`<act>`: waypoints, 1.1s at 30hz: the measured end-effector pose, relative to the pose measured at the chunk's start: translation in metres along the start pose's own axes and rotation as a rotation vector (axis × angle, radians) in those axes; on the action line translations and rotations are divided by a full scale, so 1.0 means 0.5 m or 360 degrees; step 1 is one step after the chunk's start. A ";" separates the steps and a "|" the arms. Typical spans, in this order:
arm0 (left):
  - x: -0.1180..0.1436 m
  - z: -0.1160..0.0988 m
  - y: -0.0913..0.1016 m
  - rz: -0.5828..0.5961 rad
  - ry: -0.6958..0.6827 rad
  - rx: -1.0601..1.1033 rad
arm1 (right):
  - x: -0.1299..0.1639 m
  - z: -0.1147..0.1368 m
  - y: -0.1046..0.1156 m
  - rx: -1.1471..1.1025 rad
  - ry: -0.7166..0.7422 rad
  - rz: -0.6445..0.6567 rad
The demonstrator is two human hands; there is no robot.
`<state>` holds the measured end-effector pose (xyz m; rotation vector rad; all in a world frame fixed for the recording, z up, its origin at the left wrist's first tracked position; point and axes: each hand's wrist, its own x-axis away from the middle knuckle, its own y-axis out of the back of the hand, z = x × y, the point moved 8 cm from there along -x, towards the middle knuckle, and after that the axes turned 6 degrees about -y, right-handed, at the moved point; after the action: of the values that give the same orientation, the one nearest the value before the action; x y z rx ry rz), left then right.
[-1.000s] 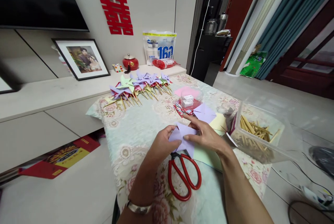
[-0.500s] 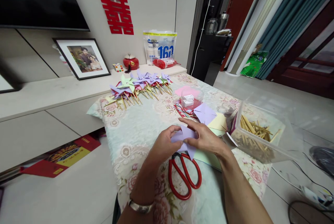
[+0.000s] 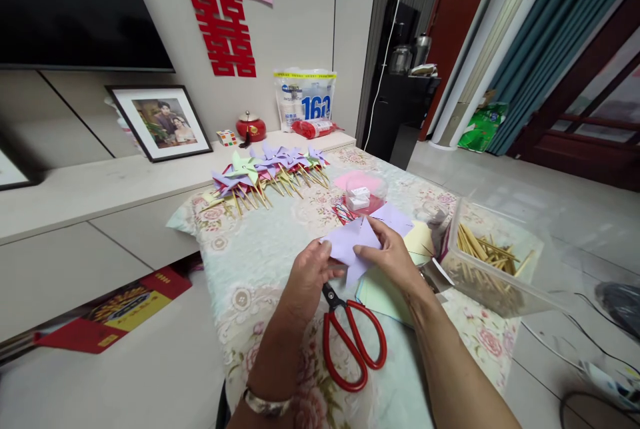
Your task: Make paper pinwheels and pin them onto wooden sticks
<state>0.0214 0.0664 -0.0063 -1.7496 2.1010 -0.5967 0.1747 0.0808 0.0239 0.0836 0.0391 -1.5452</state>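
**Both hands fold a lilac paper square above the worktop**

The worktop (image 3: 270,249), under a floral cloth, carries everything. At its right edge stands a clear box of wooden sticks (image 3: 487,259); along the far edge lies a row of finished paper pinwheels (image 3: 270,169). Red-handled scissors (image 3: 353,342) lie near the near edge, just below the hands. The left hand (image 3: 310,276) and right hand (image 3: 393,259) each have their grip clamped on the lilac paper (image 3: 350,242), held over the worktop's middle.
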 end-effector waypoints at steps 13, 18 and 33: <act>-0.005 0.033 -0.001 -0.0307 -0.0039 0.0066 | 0.007 -0.006 -0.043 -0.0183 -0.0034 -0.0111; -0.005 0.028 0.006 -0.0312 -0.0068 0.0020 | 0.010 -0.009 -0.051 -0.0217 -0.0045 -0.0054; -0.004 0.011 0.036 -0.0361 -0.0027 0.0076 | -0.005 -0.019 -0.008 -0.0300 -0.0049 0.0058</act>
<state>0.0094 0.0708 -0.0203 -1.9737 1.8747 -0.6845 0.1711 0.0837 0.0143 -0.0888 0.1576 -1.4994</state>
